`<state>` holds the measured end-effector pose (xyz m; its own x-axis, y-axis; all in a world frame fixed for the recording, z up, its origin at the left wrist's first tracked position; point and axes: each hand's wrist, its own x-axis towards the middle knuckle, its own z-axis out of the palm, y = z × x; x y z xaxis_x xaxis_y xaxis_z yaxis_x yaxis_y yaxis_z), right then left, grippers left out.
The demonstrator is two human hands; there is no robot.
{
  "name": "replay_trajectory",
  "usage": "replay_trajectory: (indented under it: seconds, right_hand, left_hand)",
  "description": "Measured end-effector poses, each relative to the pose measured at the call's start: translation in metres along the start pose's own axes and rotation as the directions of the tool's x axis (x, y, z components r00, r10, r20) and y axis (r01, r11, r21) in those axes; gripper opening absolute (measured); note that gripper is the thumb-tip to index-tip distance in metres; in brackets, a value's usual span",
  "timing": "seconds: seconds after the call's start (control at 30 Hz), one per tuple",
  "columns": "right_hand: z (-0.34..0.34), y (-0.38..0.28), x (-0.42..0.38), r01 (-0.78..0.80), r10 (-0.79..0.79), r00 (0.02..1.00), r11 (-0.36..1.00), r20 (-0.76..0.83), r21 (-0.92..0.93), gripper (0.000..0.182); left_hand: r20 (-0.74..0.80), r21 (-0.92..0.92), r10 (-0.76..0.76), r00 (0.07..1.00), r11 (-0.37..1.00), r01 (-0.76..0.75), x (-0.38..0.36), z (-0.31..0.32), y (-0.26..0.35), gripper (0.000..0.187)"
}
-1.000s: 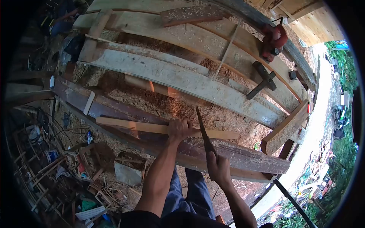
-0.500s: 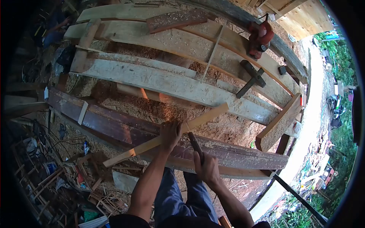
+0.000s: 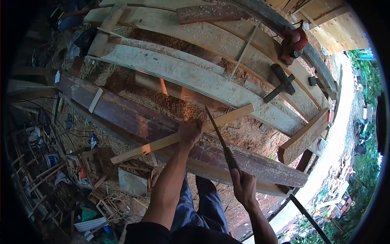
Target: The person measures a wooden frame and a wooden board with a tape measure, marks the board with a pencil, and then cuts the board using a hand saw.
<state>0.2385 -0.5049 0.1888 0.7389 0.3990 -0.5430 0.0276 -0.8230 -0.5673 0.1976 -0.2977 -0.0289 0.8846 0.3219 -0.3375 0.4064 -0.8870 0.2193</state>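
My left hand [image 3: 190,132] is closed around a long pale wooden strip [image 3: 162,142], which lies slantwise across a dark reddish-brown beam [image 3: 118,116]. In my right hand [image 3: 243,188] is the dark handle of a narrow, pointed saw [image 3: 221,142]. Its blade reaches up and left, crossing the strip to the right of my left hand, with the tip beyond the strip's far edge. Whether the blade touches the wood I cannot tell.
Pale planks [image 3: 162,71] strewn with shavings span the area beyond. On them lie a T-shaped dark tool [image 3: 280,83] and a red power tool [image 3: 293,44]. Wood scraps [image 3: 109,203] are piled at lower left. A person [image 3: 73,16] is at upper left.
My right hand has moved right and down, drawing the saw back so that much more of its blade shows. The view has shifted slightly. My left hand still grips the strip.
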Motion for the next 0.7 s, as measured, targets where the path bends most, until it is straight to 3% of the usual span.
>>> replay_trajectory:
  seconds: [0.23, 0.3, 0.37, 0.47, 0.57, 0.7]
  right_hand:
    - [-0.016, -0.016, -0.008, -0.026, 0.027, 0.998, 1.0, 0.054, -0.017, 0.05]
    - [-0.016, -0.021, -0.008, -0.016, 0.018, 0.998, 1.0, 0.053, -0.026, 0.049]
    - [-0.02, -0.029, -0.006, -0.067, 0.076, 0.993, 0.993, 0.092, -0.092, 0.042]
    - [-0.018, -0.035, -0.008, -0.117, 0.12, 0.992, 0.989, 0.031, -0.092, 0.042]
    - [-0.012, -0.03, -0.012, -0.002, 0.009, 0.996, 0.997, 0.087, -0.079, 0.042]
    - [-0.013, -0.024, -0.007, -0.041, 0.051, 0.992, 0.995, 0.114, -0.092, 0.047]
  left_hand:
    - [0.013, -0.005, -0.012, 1.0, 1.0, 0.012, 0.002, 0.007, -0.003, 0.026]
    - [0.107, -0.01, -0.022, 0.994, 1.0, 0.023, 0.001, 0.004, -0.002, 0.024]
    - [0.099, -0.029, -0.024, 0.995, 0.999, 0.027, -0.003, -0.003, 0.0, 0.025]
    - [0.086, -0.035, -0.024, 0.996, 0.999, 0.027, 0.001, -0.003, 0.0, 0.025]
    - [0.077, -0.012, -0.04, 0.996, 0.999, 0.041, 0.002, 0.008, -0.002, 0.026]
    - [0.053, -0.058, -0.04, 0.998, 0.997, 0.043, 0.002, 0.011, -0.001, 0.034]
